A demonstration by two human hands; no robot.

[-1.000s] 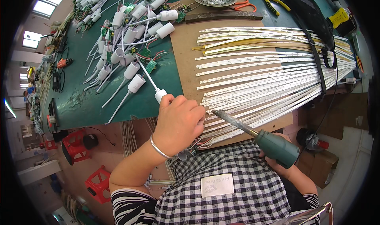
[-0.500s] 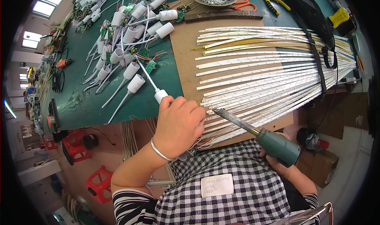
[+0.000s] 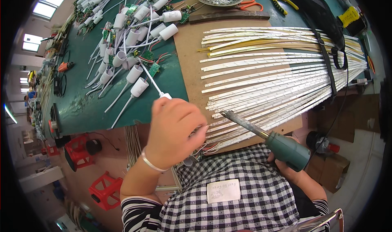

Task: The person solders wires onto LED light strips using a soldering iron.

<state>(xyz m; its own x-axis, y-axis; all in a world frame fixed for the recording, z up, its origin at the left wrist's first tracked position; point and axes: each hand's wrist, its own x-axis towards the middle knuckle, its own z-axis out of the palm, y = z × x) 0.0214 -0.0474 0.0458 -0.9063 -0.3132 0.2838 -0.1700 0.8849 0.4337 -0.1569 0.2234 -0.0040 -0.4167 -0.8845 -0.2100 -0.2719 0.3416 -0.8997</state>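
Soldering iron (image 3: pixel 275 143) in right hand (image 3: pixel 288 173)

Rough metal soldering-iron shaft (image 3: pixel 246 124), smooth plastic handle (image 3: pixel 289 151), glossy tabletop (image 3: pixel 83 113), matt board (image 3: pixel 190 66), shiny metal bracelet (image 3: pixel 150 162)

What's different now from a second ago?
The left hand moved a little left and covers more of the white cap; I can't tell whether it let go of anything. The right hand still holds the soldering iron, and the white strips lie as before.
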